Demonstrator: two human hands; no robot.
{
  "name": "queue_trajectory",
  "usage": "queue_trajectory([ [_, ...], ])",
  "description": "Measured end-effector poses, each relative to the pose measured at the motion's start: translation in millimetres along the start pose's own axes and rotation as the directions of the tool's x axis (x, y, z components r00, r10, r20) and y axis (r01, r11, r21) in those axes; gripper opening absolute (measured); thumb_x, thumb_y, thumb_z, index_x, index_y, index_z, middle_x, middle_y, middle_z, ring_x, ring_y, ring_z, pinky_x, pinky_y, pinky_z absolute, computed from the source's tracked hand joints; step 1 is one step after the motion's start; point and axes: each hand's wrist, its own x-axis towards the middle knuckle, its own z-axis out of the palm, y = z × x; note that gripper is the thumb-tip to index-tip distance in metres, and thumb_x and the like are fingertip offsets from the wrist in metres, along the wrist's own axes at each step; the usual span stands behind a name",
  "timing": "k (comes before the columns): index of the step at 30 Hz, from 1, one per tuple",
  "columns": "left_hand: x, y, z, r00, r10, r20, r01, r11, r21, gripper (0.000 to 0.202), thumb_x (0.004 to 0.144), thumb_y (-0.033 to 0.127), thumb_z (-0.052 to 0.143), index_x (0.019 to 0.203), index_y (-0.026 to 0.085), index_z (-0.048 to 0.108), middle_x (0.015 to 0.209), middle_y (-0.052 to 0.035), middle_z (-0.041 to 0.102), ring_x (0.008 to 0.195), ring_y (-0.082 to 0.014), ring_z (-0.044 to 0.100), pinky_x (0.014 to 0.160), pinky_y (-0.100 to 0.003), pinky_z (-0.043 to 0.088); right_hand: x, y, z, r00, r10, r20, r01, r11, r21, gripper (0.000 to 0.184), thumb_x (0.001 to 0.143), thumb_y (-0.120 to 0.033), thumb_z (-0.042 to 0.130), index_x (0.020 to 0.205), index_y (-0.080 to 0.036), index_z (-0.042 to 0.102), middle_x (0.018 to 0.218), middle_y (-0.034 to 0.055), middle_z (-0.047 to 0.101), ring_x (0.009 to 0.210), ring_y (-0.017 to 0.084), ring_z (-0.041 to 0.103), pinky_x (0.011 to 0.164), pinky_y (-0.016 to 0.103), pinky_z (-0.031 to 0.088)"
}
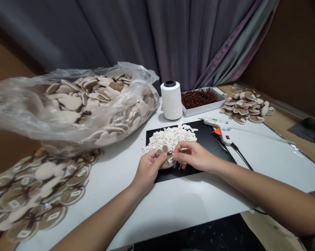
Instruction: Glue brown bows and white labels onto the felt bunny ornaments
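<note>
The left hand (148, 170) held a beige rabbit-shaped cutout (167, 164) — ears pointing away, over a black mat (207, 134) — the right hand (196, 157), pinched narrow on something unclear, just beside its brown twine bow (170, 152).

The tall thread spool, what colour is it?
The tall thread spool is white with a black top, best seen in the head view.

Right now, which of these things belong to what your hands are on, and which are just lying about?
In use: left hand, right hand, tan cutout with brown bow, paper labels, black mat.
Lying about: plastic bag of cutouts, white thread cone, box of brown cord, glue gun.
</note>
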Motion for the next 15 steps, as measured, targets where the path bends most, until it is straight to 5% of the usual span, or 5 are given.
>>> queue_trajectory([
  [8, 1.8, -2.8, -5.4, 0.996, 0.045, 0.078, -0.046, 0.999, 0.012, 0.038, 0.073, 0.048, 0.068, 0.087, 0.013, 0.065, 0.078, -0.0054, 0.068, 0.072, -0.0148, 0.062, 0.069, -0.025, 0.051, -1.1, 2.7, 4.7, 0.997, 0.062, 0.046, -0.061, 0.998, -0.004, 0.022, 0.078, -0.033, 0.061, 0.069, -0.016, 0.050, 0.060, -0.0042, 0.051, 0.050, 0.007, 0.051, 0.048, 0.020, 0.047],
  [11, 4.0, 3.1, -7.0, 0.994, 0.105, -0.044, -0.106, 0.994, -0.028, 0.038, 0.071, 0.044, 0.071, 0.098, 0.017, 0.065, 0.096, -0.0068, 0.069, 0.078, -0.0150, 0.064, 0.067, -0.023, 0.052, -0.1, 2.8, 4.6, 0.996, 0.069, 0.052, -0.071, 0.997, 0.033, 0.025, 0.076, -0.036, 0.063, 0.067, -0.017, 0.049, 0.058, -0.0038, 0.051, 0.052, 0.008, 0.051, 0.048, 0.021, 0.048],
  [15, 8.5, 9.9, -11.0, 0.921, 0.246, -0.302, -0.249, 0.968, 0.027, 0.022, 0.072, 0.037, 0.072, 0.077, 0.016, 0.068, 0.105, -0.0057, 0.067, 0.080, -0.0119, 0.063, 0.061, -0.016, 0.051, 0.3, 6.2, 3.8, 0.997, 0.055, 0.056, -0.060, 0.994, 0.089, 0.028, 0.075, -0.038, 0.066, 0.069, -0.017, 0.050, 0.058, -0.0038, 0.052, 0.054, 0.008, 0.052, 0.047, 0.020, 0.048],
])
